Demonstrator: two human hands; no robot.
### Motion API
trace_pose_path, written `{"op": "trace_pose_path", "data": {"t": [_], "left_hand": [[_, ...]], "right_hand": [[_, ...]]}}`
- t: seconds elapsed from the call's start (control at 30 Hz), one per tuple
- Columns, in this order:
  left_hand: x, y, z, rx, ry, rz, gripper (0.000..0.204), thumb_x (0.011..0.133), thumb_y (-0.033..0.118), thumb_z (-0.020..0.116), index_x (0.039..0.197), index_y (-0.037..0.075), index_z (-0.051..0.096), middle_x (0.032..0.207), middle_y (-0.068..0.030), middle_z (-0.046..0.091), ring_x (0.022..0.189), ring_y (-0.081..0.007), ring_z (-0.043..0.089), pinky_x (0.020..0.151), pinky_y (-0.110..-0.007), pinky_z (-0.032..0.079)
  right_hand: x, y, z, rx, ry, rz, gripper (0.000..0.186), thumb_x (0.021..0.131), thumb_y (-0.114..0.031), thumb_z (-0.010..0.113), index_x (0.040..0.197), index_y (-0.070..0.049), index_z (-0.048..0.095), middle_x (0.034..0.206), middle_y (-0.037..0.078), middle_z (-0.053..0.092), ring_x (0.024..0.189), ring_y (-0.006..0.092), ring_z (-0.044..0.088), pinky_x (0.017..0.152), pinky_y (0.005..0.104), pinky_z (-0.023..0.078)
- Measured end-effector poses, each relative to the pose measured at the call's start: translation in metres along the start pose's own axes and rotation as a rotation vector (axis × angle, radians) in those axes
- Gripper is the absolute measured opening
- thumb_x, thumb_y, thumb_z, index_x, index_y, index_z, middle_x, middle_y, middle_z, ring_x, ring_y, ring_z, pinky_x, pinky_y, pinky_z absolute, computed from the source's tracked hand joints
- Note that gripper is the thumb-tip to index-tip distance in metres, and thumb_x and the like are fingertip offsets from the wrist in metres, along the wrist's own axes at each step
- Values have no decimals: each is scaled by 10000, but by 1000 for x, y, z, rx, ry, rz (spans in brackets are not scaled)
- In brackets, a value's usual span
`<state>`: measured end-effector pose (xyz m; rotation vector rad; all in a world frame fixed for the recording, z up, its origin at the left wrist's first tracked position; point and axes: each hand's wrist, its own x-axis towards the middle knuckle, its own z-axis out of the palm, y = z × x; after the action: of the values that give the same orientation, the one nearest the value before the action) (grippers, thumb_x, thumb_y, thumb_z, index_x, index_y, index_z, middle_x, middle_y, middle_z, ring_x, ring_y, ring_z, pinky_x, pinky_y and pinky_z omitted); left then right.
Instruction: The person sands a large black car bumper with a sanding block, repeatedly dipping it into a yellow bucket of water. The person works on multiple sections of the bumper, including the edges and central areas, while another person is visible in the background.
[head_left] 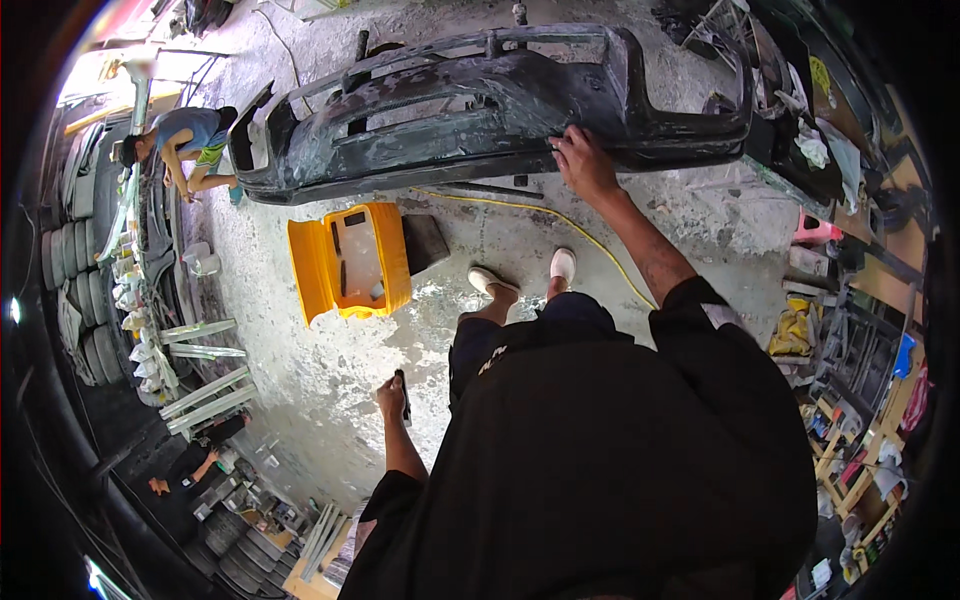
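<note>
A large black car bumper [430,140], smeared with grey patches, stretches across the far side in front of me. My right hand [580,165] reaches out to it, fingertips resting on its face near the lower edge, right of the middle. It holds nothing that I can see. Low on my left side, well apart from the bumper, my left hand [391,398] is closed round a narrow dark object [405,392]. Its kind is too small to make out. The bumper's supports are partly hidden behind it.
An open yellow case [400,262] stands on the worn concrete floor. A yellow hose [590,240] curves past my feet. Another person [185,140] bends down at the far left, and one more [185,470] is at lower left. Cluttered shelves [880,440] line the right.
</note>
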<state>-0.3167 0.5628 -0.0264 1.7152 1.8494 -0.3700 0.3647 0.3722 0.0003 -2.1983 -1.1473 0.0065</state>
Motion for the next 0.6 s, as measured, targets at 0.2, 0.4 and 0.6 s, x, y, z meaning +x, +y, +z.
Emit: {"op": "trace_pose_path", "data": {"t": [0.2, 0.4, 0.6], "left_hand": [[21, 61, -41, -76, 96, 161, 462, 1006, 390, 687, 1306, 43, 742, 1108, -238, 777, 996, -328, 749, 868, -438, 573], [31, 261, -75, -342, 50, 778, 354, 1021, 79, 669, 1360, -23, 661, 1209, -173, 740, 1109, -270, 710, 963, -350, 540], [77, 445, -99, -4, 174, 1314, 416, 990, 129, 703, 1398, 67, 652, 1158, -155, 646, 1079, -357, 613, 1009, -470, 480]], "right_hand": [[10, -19, 19, -194, 116, 129, 243, 924, -208, 725, 1097, -37, 719, 1158, 180, 621, 1078, 408, 615, 911, 494, 550], [4, -26, 30, 12, 376, 744, 545, 754, -460, 923, 982, -14, 706, 1058, 194, 669, 1018, 388, 661, 886, 485, 542], [14, -51, 65, 1, 542, 907, 573, 714, -436, 950, 1003, 0, 716, 1134, 214, 644, 1073, 394, 655, 922, 476, 554]]}}
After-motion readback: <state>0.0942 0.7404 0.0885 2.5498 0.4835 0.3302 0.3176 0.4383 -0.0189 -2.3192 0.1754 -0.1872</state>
